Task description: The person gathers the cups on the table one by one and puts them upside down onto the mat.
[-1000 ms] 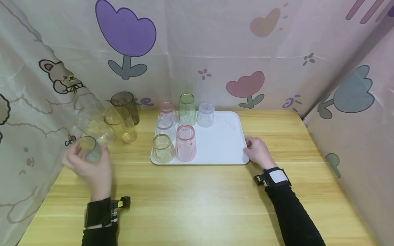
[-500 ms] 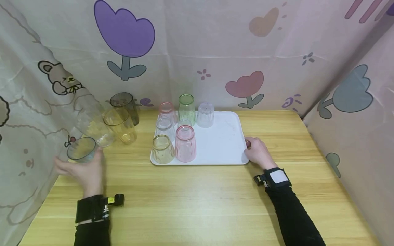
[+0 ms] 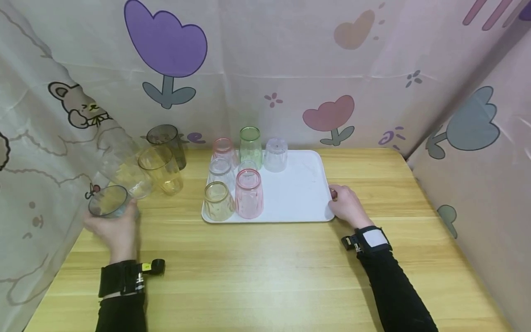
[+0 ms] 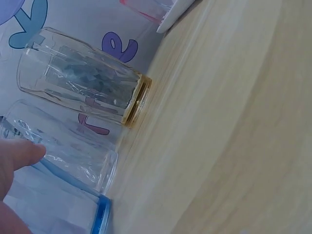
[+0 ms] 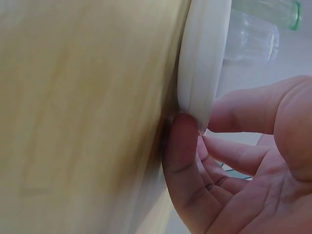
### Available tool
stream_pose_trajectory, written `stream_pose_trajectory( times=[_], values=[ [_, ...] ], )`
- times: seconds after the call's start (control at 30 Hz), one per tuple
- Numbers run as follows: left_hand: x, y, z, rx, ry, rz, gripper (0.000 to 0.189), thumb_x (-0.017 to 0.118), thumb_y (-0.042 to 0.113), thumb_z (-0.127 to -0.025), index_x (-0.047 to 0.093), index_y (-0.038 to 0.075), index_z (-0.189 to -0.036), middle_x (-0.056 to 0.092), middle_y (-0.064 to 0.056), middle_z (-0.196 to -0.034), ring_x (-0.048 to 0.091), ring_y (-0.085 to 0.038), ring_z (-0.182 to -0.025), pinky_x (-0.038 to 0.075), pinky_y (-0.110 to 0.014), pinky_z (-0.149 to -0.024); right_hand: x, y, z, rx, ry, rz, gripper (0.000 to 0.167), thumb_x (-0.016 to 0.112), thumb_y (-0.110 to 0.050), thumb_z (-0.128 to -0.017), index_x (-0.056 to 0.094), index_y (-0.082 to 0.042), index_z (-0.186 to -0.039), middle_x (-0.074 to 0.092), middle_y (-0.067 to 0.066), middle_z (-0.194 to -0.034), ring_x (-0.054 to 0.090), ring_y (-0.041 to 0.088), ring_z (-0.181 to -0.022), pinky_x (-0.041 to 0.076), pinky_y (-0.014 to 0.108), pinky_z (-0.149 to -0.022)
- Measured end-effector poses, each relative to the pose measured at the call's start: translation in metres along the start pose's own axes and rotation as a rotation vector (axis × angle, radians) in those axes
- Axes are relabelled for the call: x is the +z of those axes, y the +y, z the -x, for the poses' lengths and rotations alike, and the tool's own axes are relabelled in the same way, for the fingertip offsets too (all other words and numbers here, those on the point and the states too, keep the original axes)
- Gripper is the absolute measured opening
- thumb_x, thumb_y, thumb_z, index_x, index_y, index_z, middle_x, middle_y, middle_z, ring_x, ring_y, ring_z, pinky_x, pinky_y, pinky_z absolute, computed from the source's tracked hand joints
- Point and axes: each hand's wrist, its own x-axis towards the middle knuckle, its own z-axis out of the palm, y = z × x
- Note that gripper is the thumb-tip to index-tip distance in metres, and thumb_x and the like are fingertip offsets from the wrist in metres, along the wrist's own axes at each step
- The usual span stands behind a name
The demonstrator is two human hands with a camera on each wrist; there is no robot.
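Tray (image 3: 298, 193) w/ 7 glasses (image 3: 249, 200), mostly L side, R hand (image 3: 349, 205) pinching its R edge; L hand (image 3: 115, 230) fingers curled round blue-rimmed glass (image 3: 111, 203), table's (image 3: 257, 276) L end, nr yellow glass (image 3: 163, 171).

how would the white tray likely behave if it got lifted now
The white tray is probably stiff: its near rim looks straight while the right hand pinches its right end. It would likely feel heavier toward the left, where most glasses crowd. They might slide, since the surface looks smooth and the rim low.
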Motion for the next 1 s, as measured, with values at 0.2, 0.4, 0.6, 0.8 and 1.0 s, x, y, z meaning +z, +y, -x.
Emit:
stream_pose_trajectory(
  times=[0.2,0.4,0.6,0.8,1.0],
  values=[
    [-0.001,0.0,-0.001,-0.041,-0.009,0.015,0.103,0.085,0.016,-0.084,0.015,0.025,-0.159,0.019,0.005,-0.164,0.02,-0.007,-0.153,0.016,-0.015,-0.127,0.001,0.0,-0.002,-0.008,-0.005,-0.004,0.062,0.054,0.003,-0.089,0.044,0.012,-0.149,0.061,0.029,-0.123,0.058,0.036,-0.105,0.054,0.046,-0.089],
    [-0.003,0.001,0.003,-0.061,-0.025,0.047,0.097,0.083,0.017,-0.086,0.018,0.024,-0.157,0.021,0.006,-0.155,0.022,-0.006,-0.15,0.02,-0.015,-0.126,0.001,0.001,-0.002,0.008,-0.022,-0.007,0.062,0.054,0.002,-0.089,0.043,0.01,-0.15,0.061,0.028,-0.125,0.058,0.035,-0.106,0.055,0.044,-0.089],
    [-0.005,0.005,0.013,-0.071,-0.035,0.077,0.09,0.082,0.022,-0.088,0.02,0.023,-0.154,0.025,0.009,-0.143,0.026,-0.004,-0.141,0.024,-0.016,-0.123,0.0,0.002,-0.003,0.01,-0.028,-0.009,0.062,0.053,0.002,-0.089,0.043,0.01,-0.15,0.062,0.028,-0.126,0.059,0.036,-0.108,0.055,0.045,-0.09],
    [-0.002,0.007,0.028,-0.042,-0.03,0.154,0.07,0.08,0.025,-0.09,0.03,0.021,-0.139,0.033,0.011,-0.128,0.033,-0.005,-0.127,0.03,-0.017,-0.114,0.0,0.004,-0.003,-0.006,-0.02,-0.011,0.061,0.054,0.002,-0.089,0.044,0.011,-0.149,0.062,0.03,-0.126,0.059,0.037,-0.108,0.055,0.048,-0.091],
    [0.004,0.015,0.042,-0.064,-0.067,0.258,0.057,0.076,0.026,-0.093,0.034,0.021,-0.131,0.04,0.011,-0.121,0.04,-0.003,-0.114,0.038,-0.015,-0.101,0.0,0.003,0.0,-0.01,-0.008,-0.014,0.06,0.054,0.002,-0.09,0.045,0.01,-0.149,0.061,0.029,-0.124,0.058,0.036,-0.106,0.054,0.042,-0.086]
  ],
)
